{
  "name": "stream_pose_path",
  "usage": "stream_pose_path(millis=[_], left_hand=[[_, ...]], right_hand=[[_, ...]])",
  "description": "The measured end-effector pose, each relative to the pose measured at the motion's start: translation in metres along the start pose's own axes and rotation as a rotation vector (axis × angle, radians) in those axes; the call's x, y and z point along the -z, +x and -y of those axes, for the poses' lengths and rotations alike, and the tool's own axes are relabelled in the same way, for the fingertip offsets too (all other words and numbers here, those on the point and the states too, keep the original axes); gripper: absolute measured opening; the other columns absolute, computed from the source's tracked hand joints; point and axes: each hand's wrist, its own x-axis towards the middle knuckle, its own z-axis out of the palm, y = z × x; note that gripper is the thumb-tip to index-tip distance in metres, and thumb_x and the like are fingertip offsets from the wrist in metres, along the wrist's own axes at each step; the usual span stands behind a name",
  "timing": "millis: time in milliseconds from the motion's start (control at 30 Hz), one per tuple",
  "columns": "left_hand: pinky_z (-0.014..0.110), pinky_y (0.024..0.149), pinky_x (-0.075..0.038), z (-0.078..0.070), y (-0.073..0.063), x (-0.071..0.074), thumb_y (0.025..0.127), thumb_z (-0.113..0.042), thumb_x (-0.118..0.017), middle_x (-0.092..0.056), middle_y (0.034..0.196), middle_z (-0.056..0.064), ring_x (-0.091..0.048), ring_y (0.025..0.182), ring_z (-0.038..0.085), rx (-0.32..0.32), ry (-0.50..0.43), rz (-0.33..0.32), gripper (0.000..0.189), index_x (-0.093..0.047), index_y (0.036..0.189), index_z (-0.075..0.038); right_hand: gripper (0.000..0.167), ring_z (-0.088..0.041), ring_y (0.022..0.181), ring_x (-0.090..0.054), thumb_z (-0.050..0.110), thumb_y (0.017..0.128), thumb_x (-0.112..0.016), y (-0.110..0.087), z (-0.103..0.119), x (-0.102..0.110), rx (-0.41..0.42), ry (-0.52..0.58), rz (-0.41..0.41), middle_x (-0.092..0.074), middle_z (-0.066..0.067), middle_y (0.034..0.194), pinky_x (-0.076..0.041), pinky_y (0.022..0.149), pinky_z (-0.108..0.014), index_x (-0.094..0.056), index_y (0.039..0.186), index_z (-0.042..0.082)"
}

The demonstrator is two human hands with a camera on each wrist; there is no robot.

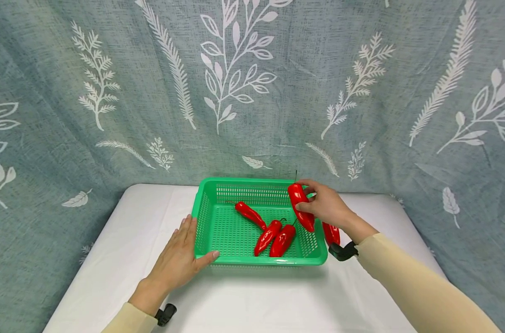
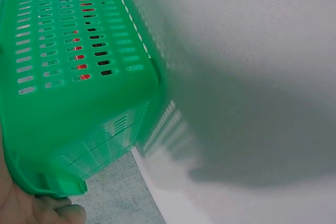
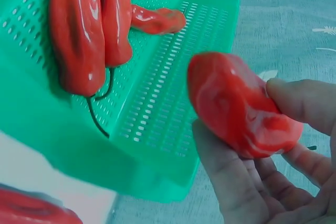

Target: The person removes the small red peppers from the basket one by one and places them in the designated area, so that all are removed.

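Head view: a green slotted basket (image 1: 260, 261) sits on a white-covered bench (image 1: 252, 300), in front of a grey-green curtain (image 1: 294, 97) printed with white leaves. The person's left hand (image 1: 178, 256) is spread at the near left corner, fingers straight along the left side and thumb reaching over the near rim. The right hand (image 1: 328, 203) pinches a glossy red pepper (image 1: 297, 198) between thumb and fingers, tilted, its thin stem upward, over the basket's right end. Inside the basket lie a slender red pepper (image 1: 250, 214), angled towards the middle, and two plumper red peppers (image 1: 275, 239) side by side near the front. Another red pepper (image 1: 331, 232), partly hidden by the right wrist, is just outside the right side. Left wrist view: the basket's slotted wall shows red through its gaps; part of the hand is at the rim, lower left. Right wrist view: thumb and fingertips grip the held pepper; three peppers lie in the basket, and one outside shows at lower left.
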Motion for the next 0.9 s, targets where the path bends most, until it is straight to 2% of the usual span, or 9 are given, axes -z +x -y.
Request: stream_pose_path(millis=[267,467,700,900], left_hand=[[0.06,0.129,-0.024,-0.001,-0.001,0.0,0.097,-0.075,-0.055,-0.015,0.174,0.026,-0.014,0.163,0.04,0.005,-0.001,0.0,0.115,-0.018,0.164,0.01],[0.06,0.128,-0.025,-0.001,0.0,0.001,0.097,-0.074,-0.057,-0.014,0.174,0.025,-0.015,0.162,0.041,0.003,0.002,-0.003,0.114,-0.018,0.164,0.01],[0.06,0.129,-0.024,-0.001,0.0,0.0,0.097,-0.075,-0.056,-0.014,0.174,0.025,-0.015,0.163,0.041,0.003,0.005,-0.006,0.114,-0.018,0.164,0.01],[0.06,0.129,-0.024,-0.001,0.0,0.0,0.097,-0.075,-0.057,-0.015,0.174,0.026,-0.015,0.162,0.041,0.003,0.012,-0.007,0.115,-0.018,0.164,0.01]], right_hand=[[0.067,-0.039,0.114,-0.068,0.02,0.096,-0.074,-0.008,-0.006,0.014,-0.022,-0.078,-0.058,-0.059,-0.026,0.138,-0.064,0.072,-0.037,-0.047,0.156,0.01],[0.067,-0.041,0.117,-0.067,0.021,0.097,-0.074,-0.013,-0.013,0.025,-0.042,-0.078,-0.082,-0.058,-0.026,0.139,-0.065,0.075,-0.04,-0.046,0.157,0.009],[0.069,-0.042,0.115,-0.067,0.019,0.098,-0.073,-0.019,-0.024,0.035,-0.06,-0.072,-0.116,-0.057,-0.028,0.136,-0.065,0.067,-0.036,-0.043,0.158,0.005],[0.071,-0.046,0.118,-0.065,0.02,0.098,-0.071,-0.023,-0.036,0.043,-0.089,-0.082,-0.13,-0.055,-0.03,0.139,-0.066,0.069,-0.038,-0.04,0.16,0.003]])
